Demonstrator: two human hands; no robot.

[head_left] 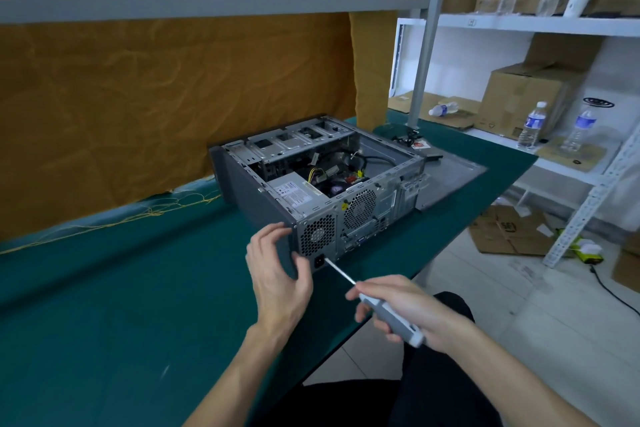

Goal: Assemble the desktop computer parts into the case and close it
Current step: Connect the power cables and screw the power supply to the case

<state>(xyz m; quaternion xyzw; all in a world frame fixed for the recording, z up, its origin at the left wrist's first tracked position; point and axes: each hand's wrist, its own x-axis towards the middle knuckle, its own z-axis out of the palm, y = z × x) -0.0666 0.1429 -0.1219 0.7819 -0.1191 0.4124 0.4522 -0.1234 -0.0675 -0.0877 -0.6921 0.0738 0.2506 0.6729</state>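
Note:
An open desktop computer case [256,198] lies on its side on the green table [121,288], its rear panel facing me. Inside sit the power supply [294,192] and a bundle of cables [332,170]. My left hand [277,277] holds the case's near rear corner, fingers curled at its edge beside the power supply fan grille [317,236]. My right hand [405,308] grips a grey-handled screwdriver [391,317]. Its shaft points up-left, with the tip close to the power socket [319,263] at the rear panel's bottom. The grey side panel [450,177] lies flat behind the case.
An orange cloth [173,80] hangs behind the table. White shelving [519,24] at the right carries cardboard boxes and water bottles. More flattened boxes [509,229] lie on the tiled floor. The table's right edge runs close to the case. Small dark items [415,142] lie near the table's far corner.

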